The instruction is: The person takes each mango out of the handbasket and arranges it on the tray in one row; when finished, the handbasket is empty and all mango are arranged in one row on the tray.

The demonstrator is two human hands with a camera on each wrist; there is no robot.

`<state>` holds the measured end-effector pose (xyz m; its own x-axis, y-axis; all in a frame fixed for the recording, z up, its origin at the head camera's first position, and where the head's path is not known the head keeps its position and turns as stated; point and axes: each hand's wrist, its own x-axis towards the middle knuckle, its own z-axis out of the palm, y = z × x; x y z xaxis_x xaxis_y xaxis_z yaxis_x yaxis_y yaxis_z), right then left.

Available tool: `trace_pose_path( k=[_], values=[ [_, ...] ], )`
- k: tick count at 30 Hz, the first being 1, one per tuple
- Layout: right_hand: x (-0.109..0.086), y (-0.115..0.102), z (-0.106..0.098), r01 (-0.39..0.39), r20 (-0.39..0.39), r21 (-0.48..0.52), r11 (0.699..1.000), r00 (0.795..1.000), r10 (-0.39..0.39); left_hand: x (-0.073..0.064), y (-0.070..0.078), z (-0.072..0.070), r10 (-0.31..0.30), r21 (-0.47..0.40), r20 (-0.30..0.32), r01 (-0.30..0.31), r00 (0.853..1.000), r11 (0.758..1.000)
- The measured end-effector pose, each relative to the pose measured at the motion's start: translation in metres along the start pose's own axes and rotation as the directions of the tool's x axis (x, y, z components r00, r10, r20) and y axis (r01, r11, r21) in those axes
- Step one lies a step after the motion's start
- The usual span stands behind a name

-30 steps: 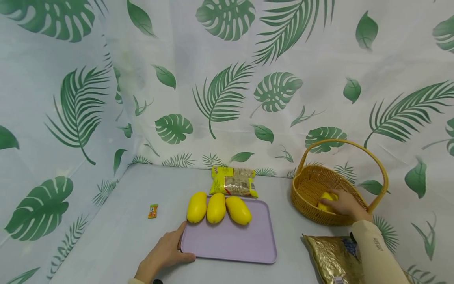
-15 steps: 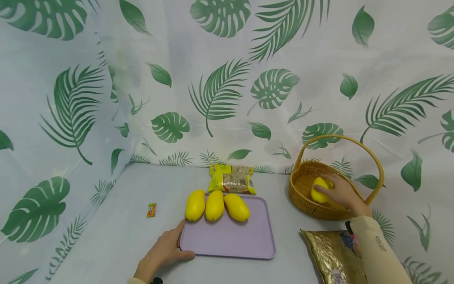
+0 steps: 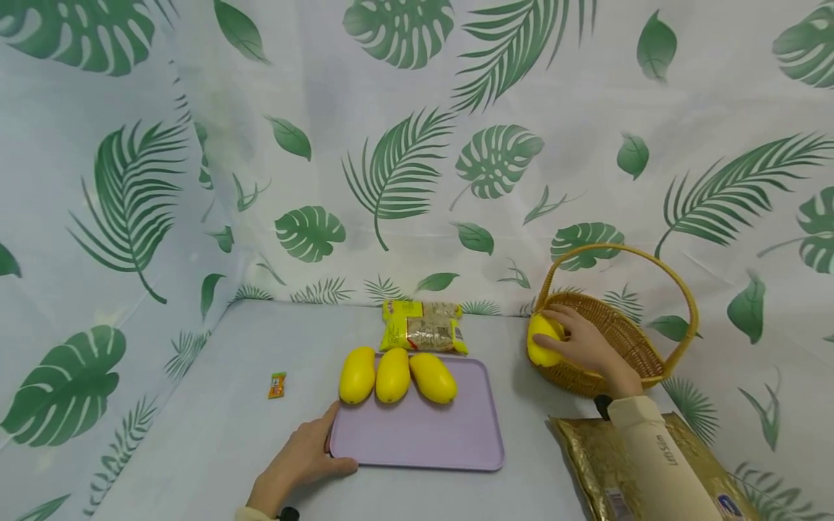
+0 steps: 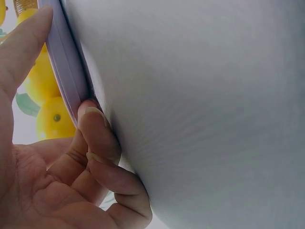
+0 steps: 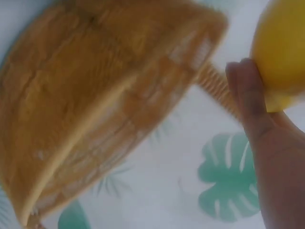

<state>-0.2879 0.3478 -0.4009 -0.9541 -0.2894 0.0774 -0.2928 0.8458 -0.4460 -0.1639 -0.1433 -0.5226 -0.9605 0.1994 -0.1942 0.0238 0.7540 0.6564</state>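
Three yellow mangoes (image 3: pixel 393 378) lie side by side along the back left of a purple tray (image 3: pixel 423 438). My left hand (image 3: pixel 302 457) holds the tray's front left corner, thumb against the rim and fingers curled at the edge, as the left wrist view shows close up. Another mango (image 3: pixel 542 349) is gripped by my right hand (image 3: pixel 582 346), raised at the left rim of a wicker basket (image 3: pixel 625 334). In the right wrist view that mango (image 5: pixel 283 52) is apart from the tilted-looking basket (image 5: pixel 71 86), which is blurred. Part of the held mango is hidden by my fingers.
Behind the tray lies a yellow packet (image 3: pixel 423 329) with a see-through part. A small orange wrapped candy (image 3: pixel 276 385) is on the table at left. A gold bag (image 3: pixel 589 449) lies in front of the basket, partly under my right sleeve. The basket's handle (image 3: pixel 625 250) arches high.
My right hand has lifted the mango from inside the basket and carried it left to the rim. The left hand stays on the tray. The head view has shifted slightly.
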Motion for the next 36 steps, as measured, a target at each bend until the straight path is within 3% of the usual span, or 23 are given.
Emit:
trace_pose_path(
  k=[7,17,27,36],
  values=[
    [0.010,-0.023,0.035,0.061,0.004,0.036,0.998,0.998,-0.061,0.000,-0.001,-0.001,-0.012,0.008,-0.009,0.012,1.000,1.000],
    [0.019,-0.046,0.081,0.033,0.105,0.112,0.993,0.993,-0.045,-0.002,0.001,-0.001,-0.020,0.005,-0.001,0.020,1.000,1.000],
    [0.020,-0.056,0.103,0.042,0.143,0.102,0.994,0.988,-0.057,-0.001,0.002,-0.001,-0.024,0.000,0.002,0.024,1.000,1.000],
    [0.018,-0.056,0.120,-0.002,0.187,0.137,0.991,0.982,-0.024,-0.003,0.002,0.000,-0.002,0.005,-0.012,0.002,1.000,1.000]
  ],
)
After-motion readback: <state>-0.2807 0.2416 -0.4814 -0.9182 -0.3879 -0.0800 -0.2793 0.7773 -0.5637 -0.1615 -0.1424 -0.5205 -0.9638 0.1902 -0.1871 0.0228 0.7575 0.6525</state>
